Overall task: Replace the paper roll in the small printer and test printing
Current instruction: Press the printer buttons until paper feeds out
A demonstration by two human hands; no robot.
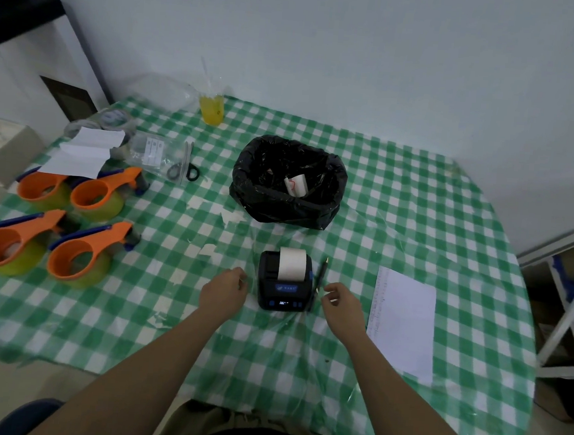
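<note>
The printer (284, 282) is sitting near the front middle of the table (417, 207), which is wearing a green-and-white checked cloth. A white paper roll (292, 264) is standing out of the printer's top, and small lit marks are showing on its front panel.

The left hand (225, 291) is hovering just left of the printer, fingers loosely curled, holding nothing and not touching the casing. The right hand (340, 305) is hovering just right of it, fingers likewise half curled and empty. Both forearms are reaching in from the bottom edge.

A pen (320, 278) is lying just beside the printer's right side, between it and the right hand. Whether the hand is touching the pen, I cannot tell. A sheet (404, 322) with lines of writing along its left edge is lying further right.

Behind the printer a bin (288, 183) lined with a black bag is standing, with a used roll (295, 184) lying inside.

On the left, four orange tape dispensers (54, 226) are sitting in two rows. Behind them, folded papers (81, 153), scissors (184, 168) and a clear bag of small parts are lying. A cup (211, 108) of yellow drink is standing at the far edge.
</note>
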